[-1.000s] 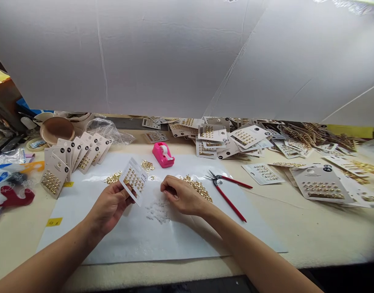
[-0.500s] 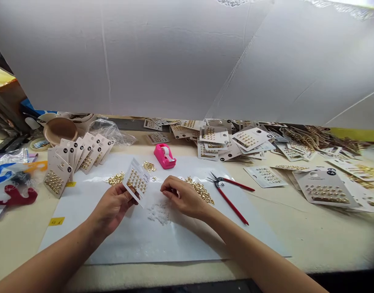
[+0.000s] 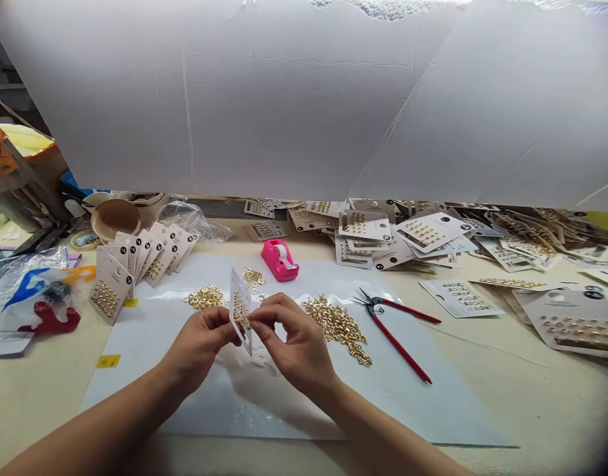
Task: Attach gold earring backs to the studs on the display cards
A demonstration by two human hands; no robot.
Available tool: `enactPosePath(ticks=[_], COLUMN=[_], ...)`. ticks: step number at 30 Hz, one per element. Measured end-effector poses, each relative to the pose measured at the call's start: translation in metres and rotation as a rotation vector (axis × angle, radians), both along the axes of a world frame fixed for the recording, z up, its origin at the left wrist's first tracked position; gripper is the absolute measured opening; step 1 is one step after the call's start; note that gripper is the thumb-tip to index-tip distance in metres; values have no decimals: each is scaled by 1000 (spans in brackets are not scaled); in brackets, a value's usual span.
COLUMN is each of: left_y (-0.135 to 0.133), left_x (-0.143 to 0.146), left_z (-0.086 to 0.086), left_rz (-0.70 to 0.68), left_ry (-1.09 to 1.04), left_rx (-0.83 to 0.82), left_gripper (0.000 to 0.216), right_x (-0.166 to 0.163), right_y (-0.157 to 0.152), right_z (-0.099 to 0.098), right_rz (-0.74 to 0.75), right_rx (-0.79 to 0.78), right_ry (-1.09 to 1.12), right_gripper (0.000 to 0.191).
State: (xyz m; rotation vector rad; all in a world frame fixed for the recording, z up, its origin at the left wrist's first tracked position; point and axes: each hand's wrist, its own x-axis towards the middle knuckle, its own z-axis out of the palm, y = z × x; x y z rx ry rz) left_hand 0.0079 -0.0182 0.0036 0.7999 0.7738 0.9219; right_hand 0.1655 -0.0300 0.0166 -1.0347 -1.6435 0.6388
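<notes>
Above the cream surface (image 3: 522, 390) and its pale glossy sheet (image 3: 214, 406), yr L hand (image 3: 197, 344) pinches a white rectangular card (image 3: 235, 284) w/ gold metal pieces (image 3: 241, 309) near-upright, prob so yr R hand (image 3: 301, 340) reaches its front, fingers there, can't tell if gripping.

The white card (image 3: 235, 285) is thin and flat, with rows of shiny little gold bits (image 3: 241, 308) on its front. It is up in the air, between the left fingers (image 3: 218, 322) and the right fingers (image 3: 264, 316). The left fingers hold it near the low end. It stands almost straight up, with its top tipped a bit to the left. We see it nearly from the side. The gold front faces the right fingers, and their tips are right by it. The top pokes up above all the fingers, and one low corner hangs below the left fingertips.
</notes>
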Motion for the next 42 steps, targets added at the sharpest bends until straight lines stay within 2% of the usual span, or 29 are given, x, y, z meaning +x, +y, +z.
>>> enactPosePath(ticks=[11, 32, 42], left_y=[-2, 0, 3], left_x=[0, 0, -1], left_z=[2, 0, -6], left_rz=[-11, -21, -11], left_ry=[58, 38, 109], left_rx=[25, 29, 69], left_gripper=[17, 16, 19], right_x=[-1, 0, -1], right_y=[-1, 0, -2], right_z=[-1, -2, -2], right_rz=[-2, 12, 8], right_rx=[20, 28, 80], right_ry=[-39, -29, -69], right_gripper=[9, 9, 11])
